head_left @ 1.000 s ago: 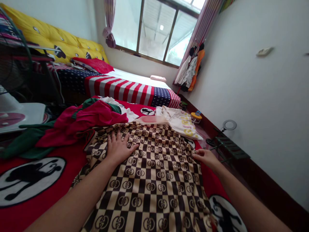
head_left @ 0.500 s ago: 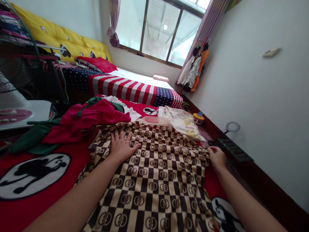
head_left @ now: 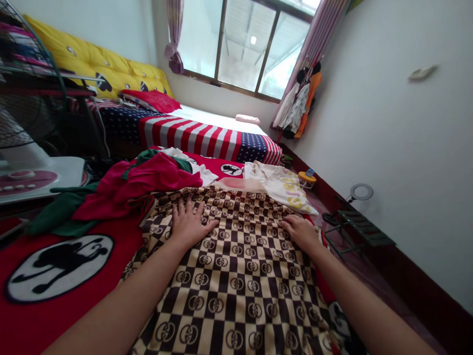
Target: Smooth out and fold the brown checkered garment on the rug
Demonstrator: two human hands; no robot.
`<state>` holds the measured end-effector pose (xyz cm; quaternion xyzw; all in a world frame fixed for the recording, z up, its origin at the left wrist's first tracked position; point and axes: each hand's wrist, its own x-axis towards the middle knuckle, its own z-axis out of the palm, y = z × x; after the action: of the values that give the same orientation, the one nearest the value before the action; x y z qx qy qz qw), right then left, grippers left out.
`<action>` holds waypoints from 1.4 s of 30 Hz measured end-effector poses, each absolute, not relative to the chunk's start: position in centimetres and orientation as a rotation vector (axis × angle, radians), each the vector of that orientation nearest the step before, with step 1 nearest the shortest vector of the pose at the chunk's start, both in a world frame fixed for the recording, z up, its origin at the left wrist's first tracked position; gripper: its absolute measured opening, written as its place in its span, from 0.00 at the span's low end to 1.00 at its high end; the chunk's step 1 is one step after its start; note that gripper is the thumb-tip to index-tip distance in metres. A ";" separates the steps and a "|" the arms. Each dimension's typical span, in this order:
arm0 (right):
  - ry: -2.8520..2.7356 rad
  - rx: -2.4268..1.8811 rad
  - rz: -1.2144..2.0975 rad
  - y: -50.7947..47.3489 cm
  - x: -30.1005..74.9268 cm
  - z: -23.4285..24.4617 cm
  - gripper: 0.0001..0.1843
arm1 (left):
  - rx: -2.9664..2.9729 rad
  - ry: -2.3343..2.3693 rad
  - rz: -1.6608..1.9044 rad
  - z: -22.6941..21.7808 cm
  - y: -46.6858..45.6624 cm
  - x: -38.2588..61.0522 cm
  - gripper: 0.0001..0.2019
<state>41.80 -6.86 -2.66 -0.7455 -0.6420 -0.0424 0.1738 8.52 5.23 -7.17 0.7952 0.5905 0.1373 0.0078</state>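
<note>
A brown-and-beige checkered garment [head_left: 236, 276] with a repeated round emblem lies spread out in front of me, with small wrinkles near its far edge. My left hand [head_left: 189, 224] rests palm down on its upper left part, fingers spread. On the upper right part lies my right hand [head_left: 301, 231], its fingers stretched over the fabric near the side edge. Beneath the garment is a red blanket [head_left: 125, 251] with white ovals and black figures.
Pink clothing [head_left: 144, 177] and green clothing [head_left: 62, 207] are heaped at the left. A white printed shirt [head_left: 279, 185] lies beyond the garment. A fan base [head_left: 40, 175] stands at far left, a dark green folding stool [head_left: 360, 227] at right. Behind is a bed with a striped cover [head_left: 192, 138].
My right hand has let go of the garment's right edge and moved left onto its surface, its fingers now laid out. The left hand stays in place on the fabric.
</note>
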 end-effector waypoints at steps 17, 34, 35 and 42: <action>-1.846 -1.937 0.064 11.9 27.4 -1.9 0.26 | 2.486 1.810 0.562 -7.4 5.0 8.5 0.40; -1.995 -1.525 0.243 5.0 26.6 -2.6 0.18 | 2.492 1.760 0.468 -7.1 5.4 8.4 0.41; -2.061 -1.473 0.286 2.4 27.1 -2.5 0.15 | 2.501 1.757 0.453 -7.1 5.4 8.4 0.42; -2.297 -1.643 0.270 -16.7 32.9 -3.1 0.20 | 2.529 1.759 0.365 -7.2 5.8 8.3 0.44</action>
<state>32.93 -16.71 -3.11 -0.5724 -0.8003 0.0941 0.1519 8.29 5.79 -7.16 0.8151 0.5669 0.1176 0.0196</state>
